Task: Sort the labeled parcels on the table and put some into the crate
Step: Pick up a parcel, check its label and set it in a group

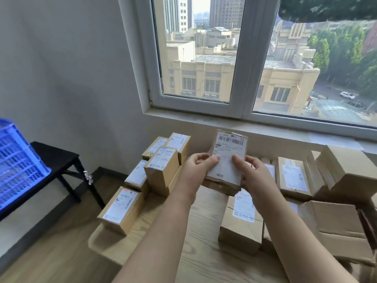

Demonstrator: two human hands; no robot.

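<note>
Two hands hold one parcel in the air over the middle of the wooden table. Its white shipping label, with a barcode near the top, faces the camera. The left hand grasps the parcel's left edge, with the thumb laid on the label and the fingers curled behind. The right hand grasps the right edge in the same way, thumb on the label. The parcel is slightly blurred and is clear of the table surface.

Just left of the left hand stands a pile of small cartons, several brown boxes stacked unevenly with their labels upward. A single front carton lies label-up near the table's left edge, apart from the pile. Under the right forearm a flat carton rests on the table, its label partly hidden by the arm. To the right of the right hand lies a labelled carton, and just beside it sits a large plain box on creased cardboard.

The blue crate sits at the far left, well apart from the table and cut off by the frame edge; its inside cannot be seen. It rests on a black stand. Behind the table, a white-framed window looks out on buildings and trees.
</note>
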